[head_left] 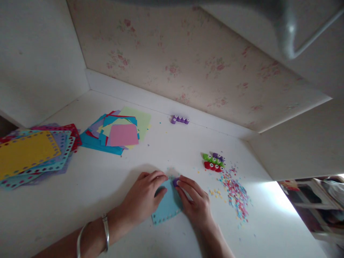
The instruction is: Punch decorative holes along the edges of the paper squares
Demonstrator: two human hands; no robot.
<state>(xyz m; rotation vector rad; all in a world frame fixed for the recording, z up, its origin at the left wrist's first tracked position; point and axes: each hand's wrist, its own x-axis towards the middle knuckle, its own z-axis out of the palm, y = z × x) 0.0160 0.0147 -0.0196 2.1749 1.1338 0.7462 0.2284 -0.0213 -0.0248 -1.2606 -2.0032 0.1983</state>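
Lower middle of the frame: the blue sheet (169,202) lies on the white counter (150,243) between my two hands, slightly tilted, with a row of small holes along its bottom edge.
Left hand: my left hand (146,193) rests over the sheet's left side, fingers bent and fingertips at its top edge, a gap showing between thumb and forefinger; I cannot tell whether they pinch the paper.
Right hand: my right hand (195,200) lies over the sheet's right side, fingers pinching a small purple punch (176,182) at its upper right.
Left wrist: I wear two silver bangles (105,229), set apart from each other.
Far left: sheets with holes along their edges overlap in a pile, a yellow sheet (27,152) on top.
Upper left of centre: plain coloured papers lie in a loose heap, a pink sheet (124,135) uppermost.
Upper middle, near the wall: a cluster of purple punches (180,119) sits close together.
Right of centre: red, green and purple punches (214,162) stand in short slanting rows.
Just below them: mixed confetti (238,193) spreads down the right, with yellow bits (215,193) beside it.
Behind everything: flowered wallpaper (172,68).
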